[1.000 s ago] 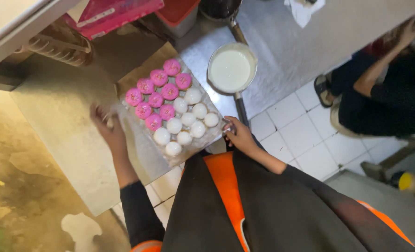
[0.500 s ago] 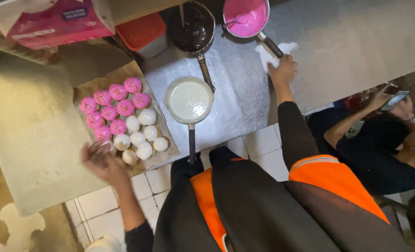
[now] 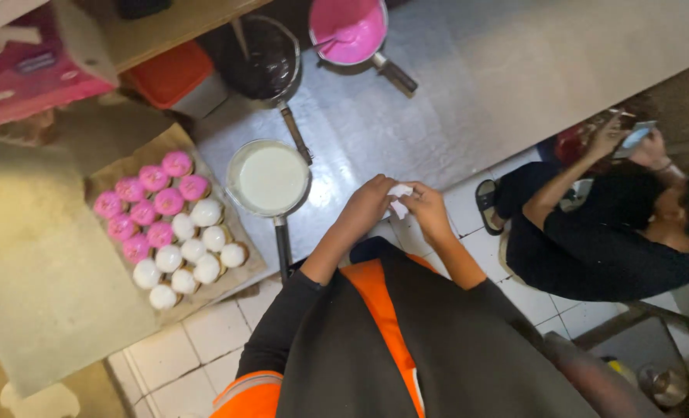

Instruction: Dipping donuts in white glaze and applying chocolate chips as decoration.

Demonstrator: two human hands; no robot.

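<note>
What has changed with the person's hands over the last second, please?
The left hand left the tray of pink and white round cakes; the right hand came back from the far counter. Both now meet on a small white cloth or paper scrap. The cakes and the pan of white liquid stayed put.

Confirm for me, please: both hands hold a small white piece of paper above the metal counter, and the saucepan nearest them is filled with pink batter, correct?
Not quite. In the head view the left hand and right hand do hold the white paper, but the nearest saucepan holds white liquid. The pink batter is in the farther pan on the metal counter.
</note>
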